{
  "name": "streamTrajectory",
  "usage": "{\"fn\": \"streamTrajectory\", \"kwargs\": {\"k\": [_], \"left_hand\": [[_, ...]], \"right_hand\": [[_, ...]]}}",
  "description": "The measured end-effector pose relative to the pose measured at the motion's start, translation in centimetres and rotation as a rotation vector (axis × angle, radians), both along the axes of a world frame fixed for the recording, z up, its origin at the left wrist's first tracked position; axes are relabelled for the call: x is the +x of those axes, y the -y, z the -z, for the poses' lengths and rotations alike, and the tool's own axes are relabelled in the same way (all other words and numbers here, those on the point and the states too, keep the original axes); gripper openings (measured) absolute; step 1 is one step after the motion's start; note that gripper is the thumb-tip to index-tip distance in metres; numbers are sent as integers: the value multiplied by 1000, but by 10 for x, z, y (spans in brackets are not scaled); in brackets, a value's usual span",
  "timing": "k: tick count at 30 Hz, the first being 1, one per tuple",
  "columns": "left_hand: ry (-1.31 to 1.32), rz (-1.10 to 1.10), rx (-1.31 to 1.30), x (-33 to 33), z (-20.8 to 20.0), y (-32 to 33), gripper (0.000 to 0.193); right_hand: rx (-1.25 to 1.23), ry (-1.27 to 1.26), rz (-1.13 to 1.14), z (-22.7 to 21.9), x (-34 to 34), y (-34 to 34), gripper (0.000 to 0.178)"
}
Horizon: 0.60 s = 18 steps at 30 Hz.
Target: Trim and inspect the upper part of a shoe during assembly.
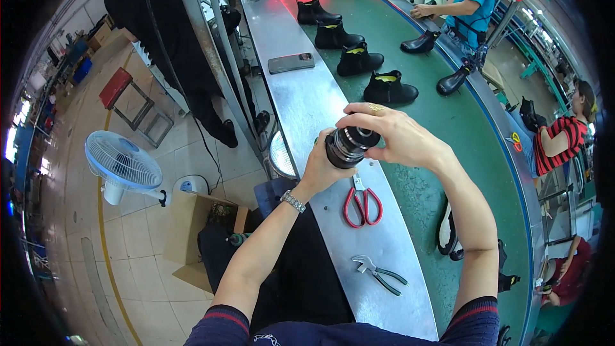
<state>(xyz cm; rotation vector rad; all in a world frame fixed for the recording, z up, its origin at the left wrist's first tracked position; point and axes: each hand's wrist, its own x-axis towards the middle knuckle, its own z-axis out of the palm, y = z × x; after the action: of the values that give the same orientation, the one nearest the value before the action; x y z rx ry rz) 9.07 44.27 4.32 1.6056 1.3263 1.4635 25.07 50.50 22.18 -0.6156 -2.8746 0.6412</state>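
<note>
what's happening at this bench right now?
Someone's left hand holds a dark cylindrical object around its side while the right hand grips its top. Red-handled scissors, green-handled pliers and a phone lie on the metal ledge, none in hand. Black ankle boots stand in a row on the green surface alongside, untouched.

The cylindrical container (344,148) is glossy black, the metal tabletop (397,313) silvery grey, the flat belt (442,134) green. Steel scissors (359,189) are red-handled, pliers (370,268) dark-green-handled, one ankle boot (389,93) black lined yellow-green, sleeves (221,330) navy with red stripes.
</note>
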Motion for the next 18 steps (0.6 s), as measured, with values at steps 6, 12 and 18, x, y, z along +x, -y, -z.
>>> {"fn": "streamTrajectory", "kwargs": {"k": [6, 12, 18], "left_hand": [[168, 88, -129, -4, -4, 0, 84], [124, 6, -142, -13, 10, 1, 84], [119, 28, -117, -12, 10, -5, 86]], "right_hand": [[125, 38, -53, 5, -25, -2, 56], [408, 351, 344, 16, -68, 1, 82], [346, 91, 149, 9, -34, -5, 82]]}}
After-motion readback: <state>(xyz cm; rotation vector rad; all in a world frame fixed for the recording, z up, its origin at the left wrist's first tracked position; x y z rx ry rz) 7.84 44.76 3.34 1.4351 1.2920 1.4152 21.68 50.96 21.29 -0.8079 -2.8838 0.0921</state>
